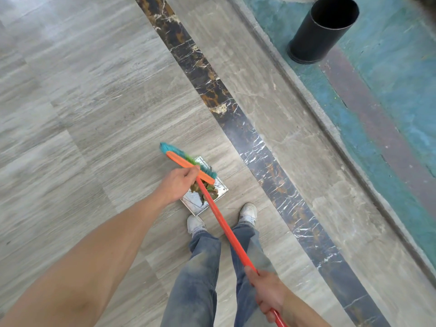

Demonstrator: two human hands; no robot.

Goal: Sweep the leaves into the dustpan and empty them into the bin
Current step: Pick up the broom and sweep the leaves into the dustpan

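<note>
A metal dustpan (220, 188) lies on the grey floor just ahead of my shoes, with brown dry leaves (211, 192) piled in it. The broom's orange head with teal-green bristles (186, 161) rests at the dustpan's far-left edge. Its red stick (226, 228) runs back towards me. My right hand (267, 291) grips the stick near its upper end. My left hand (177, 185) hovers over the dustpan's left side with curled fingers, apparently round the dustpan's upright handle, which the hand hides. A black cylindrical bin (318, 31) stands open at the top right.
A dark marble strip (259, 147) crosses the floor diagonally between me and the bin. Beyond it a raised stone kerb (313, 109) borders a teal painted floor (389, 74) where the bin stands. My two shoes (247, 212) are right behind the dustpan.
</note>
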